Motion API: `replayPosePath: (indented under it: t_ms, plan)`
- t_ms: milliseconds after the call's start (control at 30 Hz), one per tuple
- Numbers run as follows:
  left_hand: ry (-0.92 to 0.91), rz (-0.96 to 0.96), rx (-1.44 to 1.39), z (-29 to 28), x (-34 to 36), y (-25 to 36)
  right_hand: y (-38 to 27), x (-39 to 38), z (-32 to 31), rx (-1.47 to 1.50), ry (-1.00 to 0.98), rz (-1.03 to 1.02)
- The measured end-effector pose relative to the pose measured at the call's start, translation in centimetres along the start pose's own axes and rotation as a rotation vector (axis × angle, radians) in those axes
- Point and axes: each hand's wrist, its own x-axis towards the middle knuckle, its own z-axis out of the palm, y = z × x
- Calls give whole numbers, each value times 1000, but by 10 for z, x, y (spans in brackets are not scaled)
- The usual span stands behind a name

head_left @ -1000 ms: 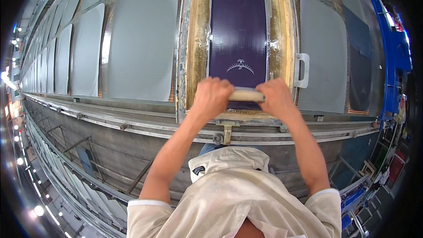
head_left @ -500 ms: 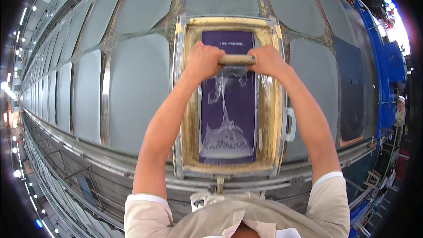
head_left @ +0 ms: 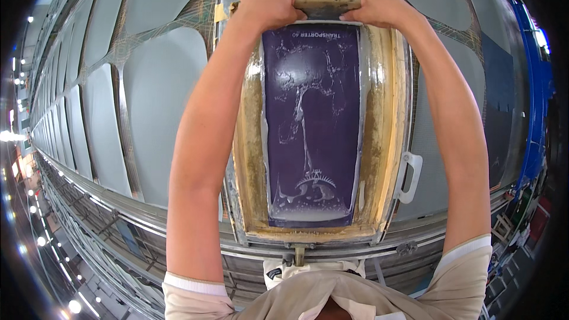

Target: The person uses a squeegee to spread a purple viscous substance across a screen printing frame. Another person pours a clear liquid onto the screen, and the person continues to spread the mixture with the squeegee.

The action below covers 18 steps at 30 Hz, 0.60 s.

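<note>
A screen-printing frame (head_left: pixel 388 213) lies in front of me, with a purple mesh area (head_left: pixel 329 112) in the middle of its yellowish, stained border. Whitish ink streaks run down the purple part, and a pale film edges its near end. At the far end, my left hand (head_left: pixel 268 1) and my right hand (head_left: pixel 379 3) are both closed round a squeegee (head_left: pixel 327 1) with a light wooden handle. The left grips one end and the right the other. Its blade meets the screen just beyond the purple mesh.
Rows of grey panels (head_left: pixel 163 112) cover the long table on both sides of the frame. A white handle (head_left: pixel 411 178) sticks out from the frame's right side. Metal rails (head_left: pixel 249 248) run along the near edge, and blue machinery (head_left: pixel 536 106) stands at the far right.
Both hands have pushed the squeegee away from me, from the upper part of the purple mesh to the frame's far end. My view has shifted closer over the frame.
</note>
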Motion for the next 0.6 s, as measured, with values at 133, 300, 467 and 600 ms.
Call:
replayPosePath:
  t_ms: [133, 300, 467, 600]
  plan:
    - [70, 65, 57, 13, -63, 27, -21, -65, 30, -32, 64, -68]
    - [54, 51, 14, 31, -185, 83, -73, -183, 74, 42, 14, -55]
    - [-64, 25, 14, 49, -329, 153, -121, -315, 135, 77, -81, -69]
    - [17, 94, 12, 54, -391, 184, -145, -386, 151, 29, -55, -119]
